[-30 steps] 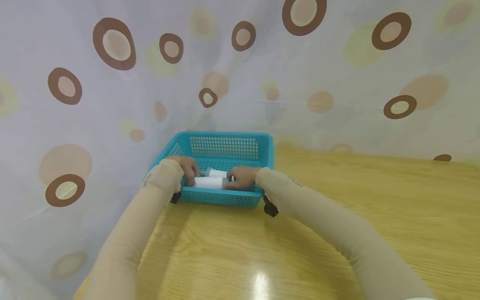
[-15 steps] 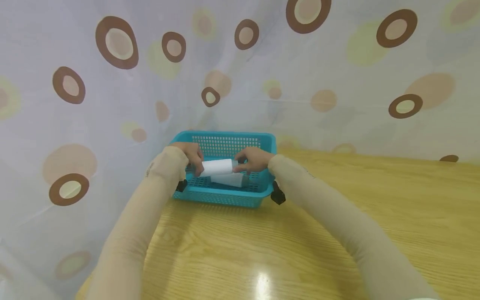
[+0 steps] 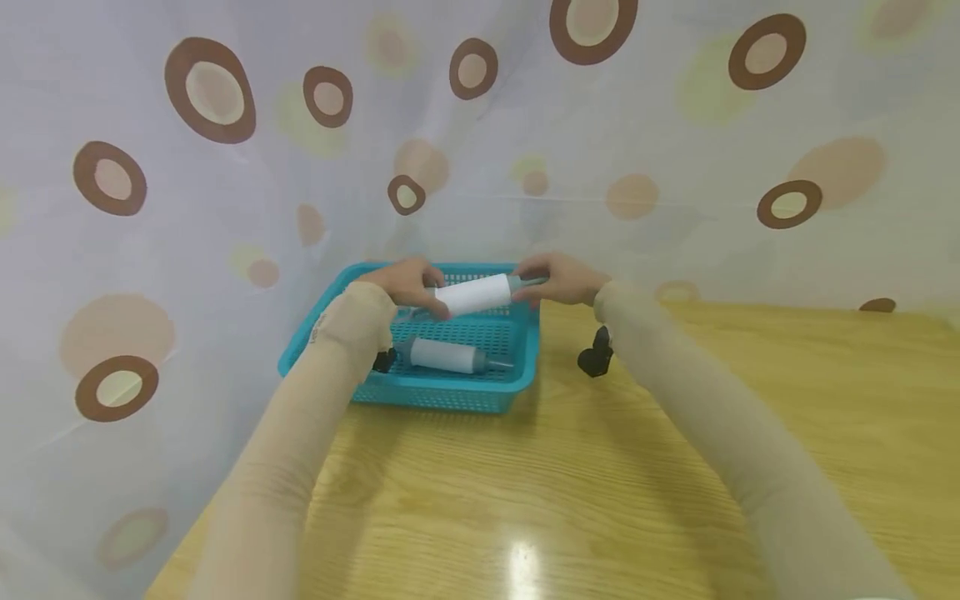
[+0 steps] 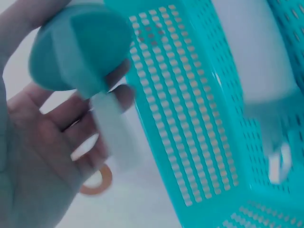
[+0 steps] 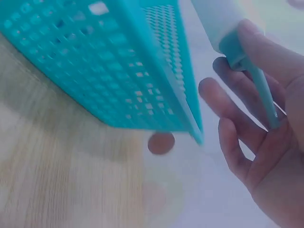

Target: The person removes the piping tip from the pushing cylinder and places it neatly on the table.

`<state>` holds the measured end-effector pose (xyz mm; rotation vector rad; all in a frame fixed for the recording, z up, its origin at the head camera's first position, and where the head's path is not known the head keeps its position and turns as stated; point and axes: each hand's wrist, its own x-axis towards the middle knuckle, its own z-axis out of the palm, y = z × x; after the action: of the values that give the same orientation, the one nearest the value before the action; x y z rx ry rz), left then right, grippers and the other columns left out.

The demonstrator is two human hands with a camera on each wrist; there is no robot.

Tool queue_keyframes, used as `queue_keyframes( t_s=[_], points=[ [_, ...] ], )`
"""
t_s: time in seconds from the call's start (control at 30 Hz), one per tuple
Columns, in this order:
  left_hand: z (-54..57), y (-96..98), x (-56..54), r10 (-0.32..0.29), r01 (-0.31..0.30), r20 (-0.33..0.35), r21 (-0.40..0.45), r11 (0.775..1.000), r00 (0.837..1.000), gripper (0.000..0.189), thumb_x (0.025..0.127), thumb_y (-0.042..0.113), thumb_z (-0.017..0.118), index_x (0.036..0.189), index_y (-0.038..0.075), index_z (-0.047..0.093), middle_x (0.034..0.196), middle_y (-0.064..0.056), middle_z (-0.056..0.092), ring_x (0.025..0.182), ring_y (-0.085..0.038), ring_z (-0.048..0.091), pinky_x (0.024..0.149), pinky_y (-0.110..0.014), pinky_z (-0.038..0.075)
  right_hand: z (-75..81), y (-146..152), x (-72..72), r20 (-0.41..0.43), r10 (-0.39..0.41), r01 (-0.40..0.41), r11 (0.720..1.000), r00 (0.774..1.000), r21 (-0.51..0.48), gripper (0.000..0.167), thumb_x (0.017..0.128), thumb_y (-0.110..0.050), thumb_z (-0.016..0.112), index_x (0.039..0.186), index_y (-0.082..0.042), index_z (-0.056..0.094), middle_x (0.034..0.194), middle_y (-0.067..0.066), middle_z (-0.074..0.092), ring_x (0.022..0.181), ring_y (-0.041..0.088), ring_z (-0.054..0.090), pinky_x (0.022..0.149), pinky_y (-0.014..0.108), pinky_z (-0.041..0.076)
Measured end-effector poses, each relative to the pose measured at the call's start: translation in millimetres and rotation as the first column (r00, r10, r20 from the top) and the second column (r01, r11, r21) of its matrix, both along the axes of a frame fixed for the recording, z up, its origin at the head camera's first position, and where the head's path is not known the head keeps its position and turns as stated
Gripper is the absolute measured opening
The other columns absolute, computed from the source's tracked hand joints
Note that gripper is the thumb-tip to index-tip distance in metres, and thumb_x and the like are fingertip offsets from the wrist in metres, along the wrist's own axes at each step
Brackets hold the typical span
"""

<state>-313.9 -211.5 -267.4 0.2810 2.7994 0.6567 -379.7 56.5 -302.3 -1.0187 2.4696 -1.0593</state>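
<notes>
A white tube (image 3: pixel 474 296) with grey-green end caps is held between both hands above a blue basket (image 3: pixel 427 383), its right end higher. My left hand (image 3: pixel 408 282) grips the left end; the left wrist view shows the rounded cap (image 4: pixel 80 52) there, with a strip and a pale tab on it. With thumb and fingers, my right hand (image 3: pixel 566 279) pinches the other cap, and a thin spout (image 5: pixel 262 90) runs from it over the fingers. A similar second tube (image 3: pixel 444 356) lies in the basket, its thin tip to the right.
The basket has perforated walls and stands on a wooden table (image 3: pixel 637 467), close to a patterned curtain (image 3: pixel 600 150) at the back and left. Black wrist cameras (image 3: pixel 595 358) hang below the sleeves.
Both hands have lifted one tube from the basket up and to the right, and it now tilts with its right end raised. The other tube stays in the basket.
</notes>
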Motion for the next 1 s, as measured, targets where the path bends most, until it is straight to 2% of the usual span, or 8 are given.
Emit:
queue_keyframes(
  t_s=[0.23, 0.37, 0.53, 0.6, 0.67, 0.83, 0.93, 1.0],
  points=[
    [1.9, 43.1, -22.7, -0.085, 0.095, -0.141, 0.067, 0.993, 0.986, 0.043, 0.077, 0.034, 0.079, 0.110, 0.010, 0.067, 0.115, -0.006, 0.061, 0.098, -0.022, 0.052, 0.086, -0.040, 0.046, -1.7, 55, -12.1, 0.133, -0.130, 0.153, 0.971, 0.982, -0.182, 0.044, 0.091, -0.020, 0.067, 0.131, -0.004, 0.056, 0.131, 0.018, 0.057, 0.092, 0.028, 0.065, 0.094, 0.044, 0.046],
    [8.1, 61.0, -33.2, -0.120, 0.136, -0.214, 0.064, 0.989, 0.970, 0.047, 0.078, 0.035, 0.079, 0.115, 0.009, 0.066, 0.113, -0.006, 0.062, 0.097, -0.022, 0.052, 0.086, -0.040, 0.047, -3.1, 73, -11.8, 0.223, -0.156, 0.223, 0.924, 0.962, -0.312, 0.044, 0.092, -0.018, 0.065, 0.131, -0.002, 0.054, 0.125, 0.011, 0.059, 0.094, 0.021, 0.063, 0.102, 0.046, 0.042],
    [13.8, 83.0, -42.9, -0.184, 0.199, -0.257, 0.033, 0.979, 0.949, 0.049, 0.080, 0.038, 0.077, 0.117, 0.009, 0.066, 0.115, -0.006, 0.063, 0.096, -0.020, 0.052, 0.083, -0.037, 0.047, -9.9, 93, -6.1, 0.354, -0.144, 0.305, 0.835, 0.924, -0.457, 0.046, 0.096, -0.017, 0.058, 0.137, 0.000, 0.046, 0.108, -0.001, 0.062, 0.094, 0.014, 0.059, 0.113, 0.043, 0.032],
    [14.5, 96.1, -46.7, -0.210, 0.226, -0.263, 0.029, 0.974, 0.941, 0.048, 0.082, 0.040, 0.074, 0.119, 0.011, 0.065, 0.112, -0.004, 0.063, 0.093, -0.019, 0.053, 0.080, -0.035, 0.047, -12.8, 103, -4.5, 0.407, -0.135, 0.344, 0.795, 0.903, -0.500, 0.045, 0.099, -0.021, 0.054, 0.136, 0.001, 0.044, 0.108, -0.004, 0.056, 0.091, 0.011, 0.054, 0.112, 0.035, 0.033],
    [14.3, 111.1, -49.1, -0.224, 0.240, -0.270, 0.029, 0.970, 0.937, 0.051, 0.083, 0.043, 0.072, 0.124, 0.014, 0.063, 0.108, -0.003, 0.065, 0.088, -0.018, 0.055, 0.078, -0.034, 0.048, -16.1, 112, -2.5, 0.468, -0.100, 0.385, 0.730, 0.878, -0.565, 0.032, 0.100, -0.024, 0.051, 0.121, 0.000, 0.055, 0.103, -0.004, 0.052, 0.084, 0.010, 0.048, 0.099, 0.025, 0.039],
    [7.6, 143.6, -54.9, -0.237, 0.257, -0.304, 0.027, 0.966, 0.923, 0.055, 0.087, 0.046, 0.066, 0.134, 0.018, 0.057, 0.106, -0.003, 0.067, 0.085, -0.016, 0.062, 0.082, -0.035, 0.049, -23.6, 129, 3.2, 0.615, 0.050, 0.512, 0.504, 0.787, -0.696, 0.029, 0.099, -0.028, 0.049, 0.083, -0.009, 0.063, 0.079, -0.002, 0.053, 0.065, 0.009, 0.042, 0.061, 0.019, 0.036],
    [2.7, 158.0, -60.1, -0.275, 0.283, -0.325, -0.022, 0.959, 0.905, 0.055, 0.089, 0.050, 0.062, 0.134, 0.020, 0.055, 0.113, -0.002, 0.066, 0.090, -0.016, 0.061, 0.086, -0.037, 0.048, -26.4, 137, 5.6, 0.647, 0.075, 0.557, 0.442, 0.759, -0.703, 0.027, 0.099, -0.031, 0.047, 0.094, -0.008, 0.061, 0.071, -0.001, 0.054, 0.058, 0.007, 0.044, 0.057, 0.017, 0.038],
    [0.1, 166.7, -63.6, -0.301, 0.303, -0.343, -0.047, 0.952, 0.890, 0.056, 0.088, 0.053, 0.062, 0.133, 0.020, 0.055, 0.116, -0.002, 0.065, 0.094, -0.016, 0.060, 0.086, -0.037, 0.049, -26.0, 144, 6.8, 0.643, 0.051, 0.562, 0.437, 0.764, -0.702, 0.028, 0.099, -0.034, 0.046, 0.099, -0.008, 0.059, 0.071, -0.002, 0.052, 0.057, 0.006, 0.044, 0.056, 0.016, 0.038]
  ],
)
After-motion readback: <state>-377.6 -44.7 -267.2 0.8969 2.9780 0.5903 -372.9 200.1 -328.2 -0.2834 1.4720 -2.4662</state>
